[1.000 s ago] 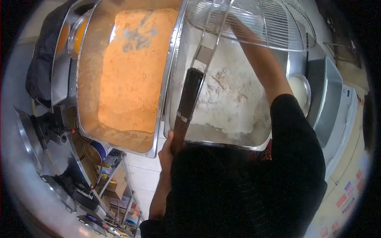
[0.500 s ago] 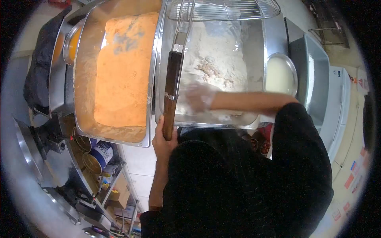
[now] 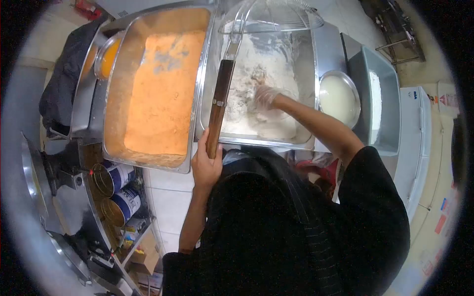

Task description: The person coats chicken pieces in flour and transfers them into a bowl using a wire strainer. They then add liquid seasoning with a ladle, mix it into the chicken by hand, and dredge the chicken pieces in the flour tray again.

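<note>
My left hand (image 3: 206, 166) is wrapped around the lower end of the wooden handle of a wire skimmer (image 3: 221, 98). The skimmer's round wire basket lies over the far end of a steel pan (image 3: 307, 108) of white flour (image 3: 282, 129). My right hand (image 3: 267, 97), in a clear plastic glove, reaches down into this flour from the right. Brownish, flour-dusted bits (image 3: 258, 75) lie just beyond it. Its fingers are blurred and partly hidden, so I cannot make out whether they hold anything.
Left of the flour stands a steel pan (image 3: 116, 118) of orange powder, with a bowl of orange liquid (image 3: 109, 59) beside it. To the right are a bowl of pale liquid (image 3: 339, 98) and a grey tub (image 3: 387, 103). Blue-and-white cans (image 3: 126, 203) sit on a lower shelf.
My right hand has moved away from the skimmer handle, right and farther into the flour pan. My left hand keeps its hold on the skimmer. The camera view has shifted slightly.
</note>
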The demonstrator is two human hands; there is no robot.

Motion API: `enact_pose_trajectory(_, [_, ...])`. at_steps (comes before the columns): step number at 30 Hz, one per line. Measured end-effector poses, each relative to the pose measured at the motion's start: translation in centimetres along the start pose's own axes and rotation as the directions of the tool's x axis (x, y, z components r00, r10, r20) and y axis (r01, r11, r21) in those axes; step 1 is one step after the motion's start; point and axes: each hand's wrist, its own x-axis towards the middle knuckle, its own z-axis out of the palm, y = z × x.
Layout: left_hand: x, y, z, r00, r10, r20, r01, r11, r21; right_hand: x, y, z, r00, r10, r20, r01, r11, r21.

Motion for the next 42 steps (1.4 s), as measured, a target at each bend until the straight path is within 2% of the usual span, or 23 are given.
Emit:
enact_pose_trajectory(2, [0.1,0.2,-0.2,1.000,0.028,-0.009,-0.028,1.000,0.007,-0.4,0.1,-4.7,0.969,0.193,0.152,-0.223,0.952,0.208])
enact_pose_trajectory(4, [0.0,0.8,-0.8,0.998,-0.022,0.064,0.017,0.997,0.075,-1.4,-1.0,-11.3,0.817,0.488,0.306,-0.576,0.700,0.422])
enact_pose_trajectory(5, [-0.1,1.0,-1.0,0.998,-0.022,0.067,0.017,0.997,0.076,-1.5,0.0,-10.3,0.816,0.489,0.307,-0.578,0.698,0.423])
enact_pose_trajectory(7, [0.0,1.2,-1.2,0.993,-0.056,0.102,0.052,0.998,0.047,-2.3,2.6,-9.1,0.890,0.351,-0.290,-0.174,0.851,0.496])
enact_pose_trajectory(8, [0.0,1.4,-1.2,0.993,-0.052,0.109,0.048,0.998,0.041,-3.1,2.9,-9.3,0.888,0.358,-0.287,-0.183,0.850,0.494])
enact_pose_trajectory(10, [0.0,1.5,-1.2,0.995,-0.048,0.090,0.043,0.997,0.060,-4.7,3.1,-11.3,0.861,0.496,0.113,-0.431,0.594,0.679])
enact_pose_trajectory(12, [0.2,1.4,-1.4,0.994,-0.045,0.104,0.039,0.997,0.062,-5.3,0.9,-13.9,0.599,0.479,0.641,-0.768,0.571,0.291])
enact_pose_trajectory(15, [0.5,2.2,-2.0,0.987,-0.093,0.134,0.087,0.995,0.049,-9.3,-4.9,-6.3,0.746,0.354,0.564,-0.593,0.739,0.321])
enact_pose_trajectory(18, [0.7,2.0,-1.4,0.984,-0.105,0.144,0.100,0.994,0.037,-5.5,-9.6,-3.4,0.762,0.401,0.509,-0.641,0.581,0.501])
enact_pose_trajectory(19, [0.7,1.8,-1.3,0.991,-0.069,0.118,0.064,0.997,0.045,-4.4,-7.3,2.9,0.843,0.039,0.536,-0.418,0.675,0.608])
enact_pose_trajectory(21, [0.6,0.9,-1.0,0.997,0.005,0.079,-0.009,0.999,0.042,-2.7,-7.4,2.6,0.967,-0.001,0.256,-0.167,0.755,0.634])
enact_pose_trajectory(22, [0.8,1.0,-0.9,0.996,0.079,0.036,-0.080,0.996,0.037,-2.7,-6.9,2.2,0.968,0.008,0.252,-0.171,0.758,0.630])
enact_pose_trajectory(24, [0.7,1.4,-1.2,0.998,0.018,0.065,-0.020,0.999,0.030,-3.1,-6.0,1.3,0.997,0.071,-0.001,-0.038,0.548,0.836])
enact_pose_trajectory(25, [0.6,1.7,-1.3,0.994,-0.056,0.095,0.054,0.998,0.032,-3.2,-5.5,0.7,0.997,0.077,-0.003,-0.040,0.552,0.833])
enact_pose_trajectory(27, [0.6,1.8,-1.3,0.993,-0.058,0.105,0.056,0.998,0.025,-2.8,-4.9,-1.4,0.889,0.184,0.420,-0.428,0.661,0.617])
enact_pose_trajectory(28, [0.6,1.8,-1.3,0.991,-0.074,0.112,0.073,0.997,0.017,-2.9,-6.1,-5.6,0.829,0.323,0.457,-0.546,0.645,0.535])
enact_pose_trajectory(30, [0.5,1.8,-1.2,0.995,-0.047,0.092,0.045,0.999,0.029,-2.3,-4.6,-6.2,0.868,0.411,0.280,-0.494,0.642,0.587])
enact_pose_trajectory(32, [0.4,1.8,-1.3,0.996,-0.007,0.090,0.003,0.999,0.050,-1.7,-2.3,-9.6,0.775,0.498,0.390,-0.596,0.368,0.714])
enact_pose_trajectory(34, [0.5,1.6,-1.0,0.997,0.067,0.046,-0.070,0.997,0.046,-2.8,-2.9,-15.3,0.743,0.598,0.300,-0.522,0.238,0.819])
enact_pose_trajectory(38, [0.5,1.8,-1.1,0.998,0.048,0.052,-0.052,0.995,0.086,0.5,6.4,-8.2,0.778,0.625,-0.055,-0.318,0.467,0.825])
enact_pose_trajectory(39, [0.5,2.0,-1.2,0.997,0.004,0.078,-0.009,0.998,0.068,0.7,8.1,-6.8,0.771,0.635,-0.058,-0.325,0.470,0.821])
enact_pose_trajectory(41, [0.6,2.3,-1.5,0.995,-0.046,0.093,0.042,0.998,0.047,0.3,9.3,-7.7,0.673,0.686,0.277,-0.547,0.210,0.810])
enact_pose_trajectory(42, [0.7,2.4,-1.6,0.991,-0.066,0.116,0.063,0.998,0.030,-0.1,9.7,-8.5,0.697,0.639,0.325,-0.564,0.209,0.799])
